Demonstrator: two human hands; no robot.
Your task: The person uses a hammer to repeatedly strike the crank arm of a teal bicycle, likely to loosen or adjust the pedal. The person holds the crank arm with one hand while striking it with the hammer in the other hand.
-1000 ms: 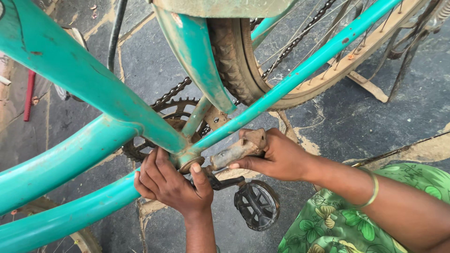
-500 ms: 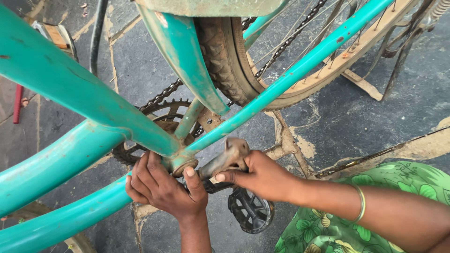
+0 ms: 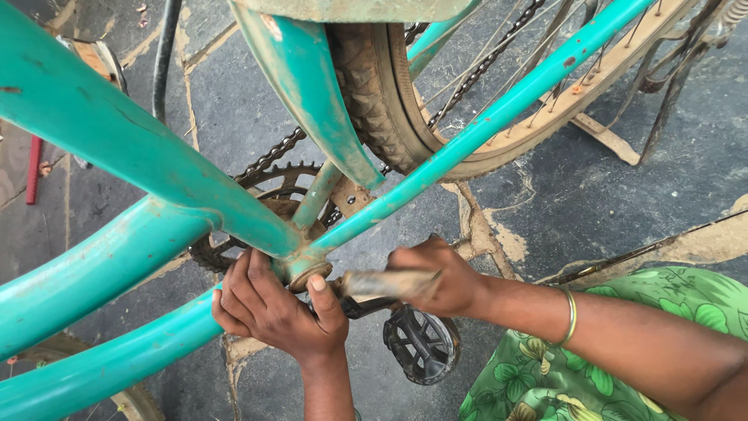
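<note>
Gripping the bottom bracket (image 3: 308,270) at centre frame, the left hand (image 3: 273,308) is wrapped around the teal frame (image 3: 117,140); a rusty tool (image 3: 386,282) is clenched by the right hand (image 3: 444,277) above the pedal (image 3: 421,343).

Outdoor stone paving in flat daylight

The ground (image 3: 670,156) is dark grey stone slabs with pale, cracked mortar joints (image 3: 483,226) running between them, dusty and worn in patches. A red bar (image 3: 33,168) lies on the paving at the left edge, and small bits of debris dot the top left corner. Light is even, with soft shadows only.
</note>
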